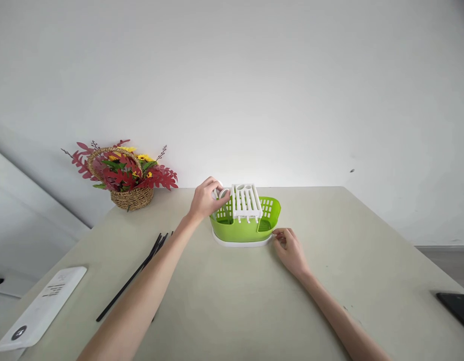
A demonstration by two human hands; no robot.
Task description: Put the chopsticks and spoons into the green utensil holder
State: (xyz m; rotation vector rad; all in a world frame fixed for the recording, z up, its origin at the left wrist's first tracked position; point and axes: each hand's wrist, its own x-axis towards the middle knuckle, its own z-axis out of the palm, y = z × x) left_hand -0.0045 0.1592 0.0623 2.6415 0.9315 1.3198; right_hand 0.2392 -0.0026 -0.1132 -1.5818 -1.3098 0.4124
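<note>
A green plastic caddy (239,231) with slotted walls stands on a white base tray (226,243) in the middle of the beige table (232,301). A white slotted insert (246,201) lies across its top. My left hand (205,199) reaches over the caddy's left rim, fingers pinched on a white ring-shaped piece (223,192) beside the insert. My right hand (290,248) rests on the table at the caddy's right end, fingertips touching the edge of the white base tray.
Several black sticks (134,275) lie left of my left arm. A white flat device (42,307) sits at the table's near left corner. A wicker basket of red and yellow flowers (124,174) stands at the back left. A dark phone (457,307) lies at the right edge.
</note>
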